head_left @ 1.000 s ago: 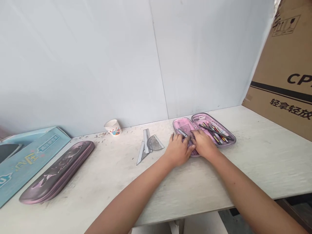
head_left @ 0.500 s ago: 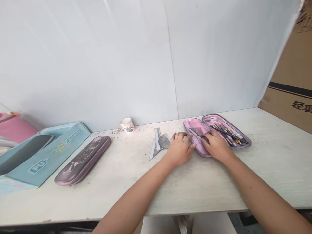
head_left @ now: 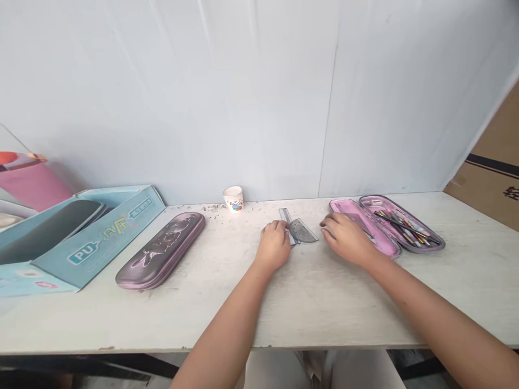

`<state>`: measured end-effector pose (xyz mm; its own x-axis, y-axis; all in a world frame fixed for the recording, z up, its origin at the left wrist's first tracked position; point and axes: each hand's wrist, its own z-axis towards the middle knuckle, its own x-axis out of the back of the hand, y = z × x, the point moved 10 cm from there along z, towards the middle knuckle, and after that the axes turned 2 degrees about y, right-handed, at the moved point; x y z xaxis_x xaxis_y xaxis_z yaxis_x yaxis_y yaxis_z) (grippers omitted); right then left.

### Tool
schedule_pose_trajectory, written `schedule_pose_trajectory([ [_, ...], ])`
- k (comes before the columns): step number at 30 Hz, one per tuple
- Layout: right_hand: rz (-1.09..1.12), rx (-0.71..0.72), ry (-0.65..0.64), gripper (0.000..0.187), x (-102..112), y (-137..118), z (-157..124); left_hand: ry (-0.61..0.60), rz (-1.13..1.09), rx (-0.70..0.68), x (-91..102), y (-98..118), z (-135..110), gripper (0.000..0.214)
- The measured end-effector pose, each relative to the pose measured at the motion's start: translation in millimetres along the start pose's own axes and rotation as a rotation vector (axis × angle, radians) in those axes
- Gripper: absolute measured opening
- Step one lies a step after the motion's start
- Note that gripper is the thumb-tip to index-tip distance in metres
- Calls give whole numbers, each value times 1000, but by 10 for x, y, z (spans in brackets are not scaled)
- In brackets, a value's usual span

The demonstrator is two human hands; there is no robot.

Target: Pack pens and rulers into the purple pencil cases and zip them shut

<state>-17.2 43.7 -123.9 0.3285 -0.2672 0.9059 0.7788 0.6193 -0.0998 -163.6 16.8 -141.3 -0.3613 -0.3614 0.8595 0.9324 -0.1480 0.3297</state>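
My left hand (head_left: 273, 246) rests with curled fingers on a stack of clear drawing tools, touching a straight ruler (head_left: 285, 218) beside a grey see-through protractor (head_left: 304, 232). Part of the stack is hidden under the fingers. My right hand (head_left: 344, 237) lies palm down with its fingers apart, holding nothing visible, just left of an open pink pencil case (head_left: 385, 227). Several pens and pencils lie in the case's right half. The hand covers part of the case's near edge.
A closed purple pencil case (head_left: 160, 250) lies left of my hands, with a blue printed box (head_left: 97, 237) beyond it. A small paper cup (head_left: 233, 199) stands by the white wall (head_left: 243, 97). Shavings dot the white table (head_left: 324, 302). A cardboard box (head_left: 490, 183) stands at right.
My left hand has moved left from the open case onto the rulers and protractor. My right hand has drawn back to the case's left edge. The view has turned left.
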Motion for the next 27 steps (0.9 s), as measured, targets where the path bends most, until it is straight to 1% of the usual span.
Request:
schedule_pose_trajectory([
  [2,2,61,-67,31,-128,-278,108,-10,47,-30,-40,32,-14,25],
  [5,-34,87,-181,34,-358,-503,212,-38,119,-82,-134,85,-64,22],
  [9,-153,109,-313,36,-609,-562,259,-39,178,-129,-205,127,-115,21],
  [12,-257,165,-360,38,-684,-579,258,-25,184,-144,-213,136,-121,22],
  [14,-298,188,-382,43,-697,-592,243,-25,184,-150,-216,138,-122,23],
  [18,-364,173,-397,53,-663,-599,203,-51,177,-152,-227,141,-128,23],
  [21,-384,130,-355,57,-569,-541,196,-67,172,-160,-223,150,-124,24],
  [24,-354,25,-253,59,-375,-343,200,-73,166,-158,-198,153,-111,27],
  [26,-256,-99,-140,56,-178,-133,169,-67,144,-176,-164,190,-107,30],
  [27,-169,-172,-66,53,-67,-15,132,-62,124,-196,-145,231,-111,33],
])
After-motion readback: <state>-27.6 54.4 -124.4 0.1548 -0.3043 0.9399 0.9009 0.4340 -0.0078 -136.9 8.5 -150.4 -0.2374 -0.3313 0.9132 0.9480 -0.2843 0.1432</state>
